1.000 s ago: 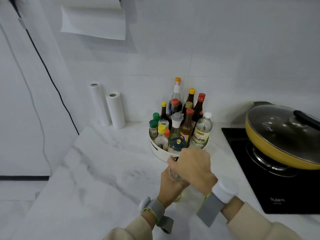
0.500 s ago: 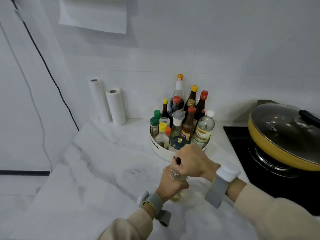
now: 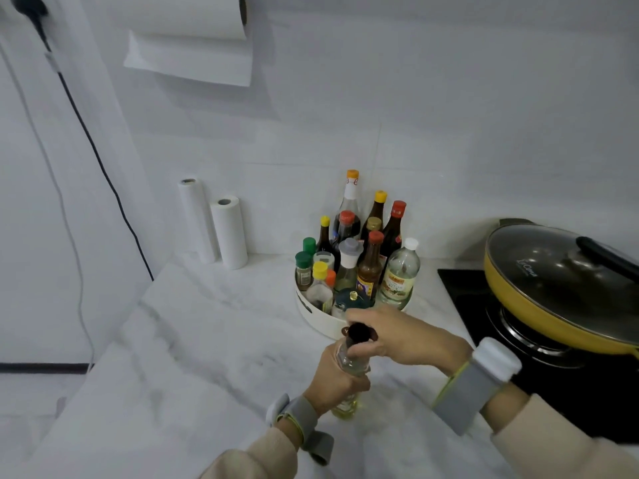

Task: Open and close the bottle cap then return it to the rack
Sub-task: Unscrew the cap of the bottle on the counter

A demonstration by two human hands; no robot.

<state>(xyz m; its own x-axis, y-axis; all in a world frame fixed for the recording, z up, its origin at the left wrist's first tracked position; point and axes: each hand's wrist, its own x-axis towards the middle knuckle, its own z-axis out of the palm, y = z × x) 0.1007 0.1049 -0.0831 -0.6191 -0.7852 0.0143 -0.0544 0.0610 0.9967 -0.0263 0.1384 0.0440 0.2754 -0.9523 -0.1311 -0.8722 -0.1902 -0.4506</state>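
I have my left hand clamped round the upright bottle on the worktop, right hand pinching its dark cap directly above, the rack just behind.

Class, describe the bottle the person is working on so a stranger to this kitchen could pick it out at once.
Start at the round white rack crowded with bottles on the marble counter. Just in front of it, off the rack, stands a clear bottle of pale yellow liquid. Unlike the others, it is in someone's grip: left hand around its body, right hand at its dark cap.
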